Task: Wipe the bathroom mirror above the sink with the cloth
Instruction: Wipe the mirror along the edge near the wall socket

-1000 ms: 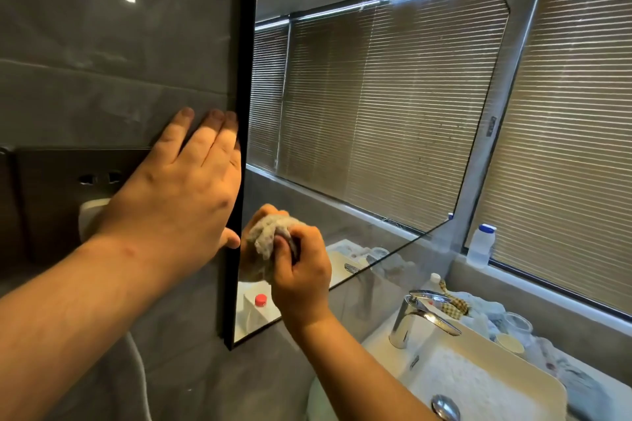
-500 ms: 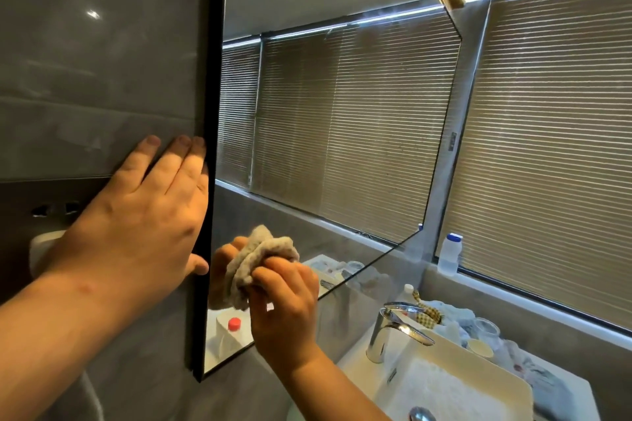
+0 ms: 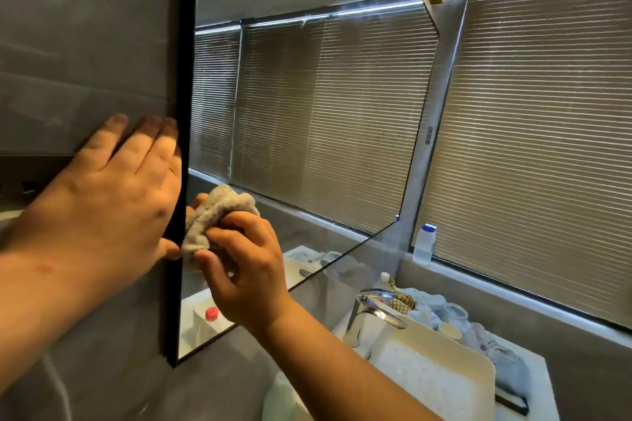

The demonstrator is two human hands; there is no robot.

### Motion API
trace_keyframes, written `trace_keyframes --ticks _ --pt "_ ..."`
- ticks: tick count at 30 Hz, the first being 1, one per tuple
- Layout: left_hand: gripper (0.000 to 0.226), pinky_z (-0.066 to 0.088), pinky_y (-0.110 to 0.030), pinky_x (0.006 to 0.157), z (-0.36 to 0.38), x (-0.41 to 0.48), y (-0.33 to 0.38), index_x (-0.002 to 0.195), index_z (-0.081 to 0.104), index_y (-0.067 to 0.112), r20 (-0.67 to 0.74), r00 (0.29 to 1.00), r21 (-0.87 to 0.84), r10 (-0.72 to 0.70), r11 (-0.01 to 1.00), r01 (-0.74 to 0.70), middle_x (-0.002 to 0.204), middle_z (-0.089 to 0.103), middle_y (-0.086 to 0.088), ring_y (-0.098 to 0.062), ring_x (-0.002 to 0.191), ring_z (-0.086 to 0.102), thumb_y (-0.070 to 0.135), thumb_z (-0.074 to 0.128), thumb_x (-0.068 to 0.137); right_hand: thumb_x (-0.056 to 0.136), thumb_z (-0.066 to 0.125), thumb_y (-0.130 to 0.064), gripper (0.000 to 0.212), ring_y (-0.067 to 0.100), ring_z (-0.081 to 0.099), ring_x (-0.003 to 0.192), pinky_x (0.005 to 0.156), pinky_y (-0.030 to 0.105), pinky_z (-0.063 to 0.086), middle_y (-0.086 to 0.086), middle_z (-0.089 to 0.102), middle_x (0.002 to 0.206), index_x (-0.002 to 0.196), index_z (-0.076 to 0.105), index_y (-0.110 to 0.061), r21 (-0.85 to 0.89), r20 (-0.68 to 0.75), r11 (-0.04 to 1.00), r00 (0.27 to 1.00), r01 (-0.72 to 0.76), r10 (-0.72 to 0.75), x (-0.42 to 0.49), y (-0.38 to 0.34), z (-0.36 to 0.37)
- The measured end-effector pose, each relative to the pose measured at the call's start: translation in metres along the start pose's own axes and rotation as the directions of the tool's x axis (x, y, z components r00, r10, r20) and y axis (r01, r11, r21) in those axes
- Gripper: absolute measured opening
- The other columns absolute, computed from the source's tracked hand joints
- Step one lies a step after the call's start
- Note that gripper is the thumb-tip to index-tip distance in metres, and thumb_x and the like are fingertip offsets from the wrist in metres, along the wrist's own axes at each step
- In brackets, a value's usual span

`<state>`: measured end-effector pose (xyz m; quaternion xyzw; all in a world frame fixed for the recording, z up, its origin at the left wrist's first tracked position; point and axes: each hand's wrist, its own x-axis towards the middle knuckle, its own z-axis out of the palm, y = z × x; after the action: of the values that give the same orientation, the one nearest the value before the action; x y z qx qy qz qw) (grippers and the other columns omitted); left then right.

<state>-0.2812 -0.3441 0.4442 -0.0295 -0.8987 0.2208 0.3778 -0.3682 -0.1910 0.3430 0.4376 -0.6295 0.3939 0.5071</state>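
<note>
A black-framed mirror (image 3: pixel 307 106) hangs on the grey tiled wall above a white sink (image 3: pixel 444 383). My right hand (image 3: pixel 249 280) grips a bunched grey cloth (image 3: pixel 219 215) and presses it against the glass near the mirror's lower left edge. My left hand (image 3: pixel 106 195) lies flat with fingers spread on the wall tile, its thumb side against the black frame. The glass reflects window blinds and part of my fingers behind the cloth.
A chrome tap (image 3: pixel 372 314) stands at the sink's back edge. A white bottle with a blue cap (image 3: pixel 424 244) sits on the window ledge. Cups and cloths (image 3: pixel 448 318) crowd the counter by the blinds. A pale bottle (image 3: pixel 284 396) shows below my right forearm.
My right hand has slid the cloth left along the glass, close to the frame and my left thumb. My view has shifted slightly; the left hand stays on the wall.
</note>
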Motion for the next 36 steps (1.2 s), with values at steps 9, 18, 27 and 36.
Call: trace_keyframes --ticks 9,18,27,36 --pt "0.129 0.005 -0.058 0.117 -0.003 -0.004 0.000 0.129 0.044 -0.019 -0.009 1.000 0.059 0.023 0.998 -0.023 0.144 0.032 -0.037 -0.050 0.134 0.027 0.062 0.088 0.038 0.092 0.068 -0.013 0.015 0.033 0.059 0.085 0.078 0.038 0.050 0.013 0.057 0.093 0.079 0.062 -0.007 -0.036 0.145 0.996 0.985 -0.084 0.089 -0.122 -0.005 0.020" --pt "0.126 0.003 -0.055 0.116 -0.005 -0.004 0.001 0.128 0.044 -0.019 -0.015 1.000 0.075 0.017 0.997 -0.016 0.143 0.033 -0.037 -0.050 0.134 0.029 0.059 0.089 0.039 0.089 0.063 0.001 0.011 0.019 0.051 0.090 0.077 0.031 0.046 0.007 0.052 0.089 0.079 0.062 0.000 0.084 -0.010 0.990 0.994 -0.109 0.110 -0.062 -0.019 0.020" --pt "0.123 0.004 -0.057 0.116 -0.005 -0.005 0.002 0.130 0.043 -0.017 0.017 1.000 0.137 0.012 0.991 -0.014 0.146 0.030 -0.036 -0.049 0.136 0.025 0.063 0.084 0.045 0.091 0.068 -0.014 0.005 0.028 0.057 0.092 0.082 0.039 0.049 0.010 0.057 0.097 0.093 0.066 -0.009 -0.044 0.133 0.995 0.986 -0.091 0.096 -0.103 0.003 0.022" --pt "0.121 0.002 -0.057 0.117 -0.012 -0.008 0.003 0.140 0.034 -0.010 0.008 0.999 0.246 0.043 0.968 -0.044 0.152 0.021 -0.030 -0.044 0.141 0.018 0.077 0.062 0.062 0.084 0.066 -0.012 0.014 0.011 0.050 0.097 0.088 0.026 0.045 0.000 0.055 0.097 0.089 0.057 -0.023 -0.063 0.133 0.935 0.926 -0.349 0.355 -0.132 0.003 0.028"
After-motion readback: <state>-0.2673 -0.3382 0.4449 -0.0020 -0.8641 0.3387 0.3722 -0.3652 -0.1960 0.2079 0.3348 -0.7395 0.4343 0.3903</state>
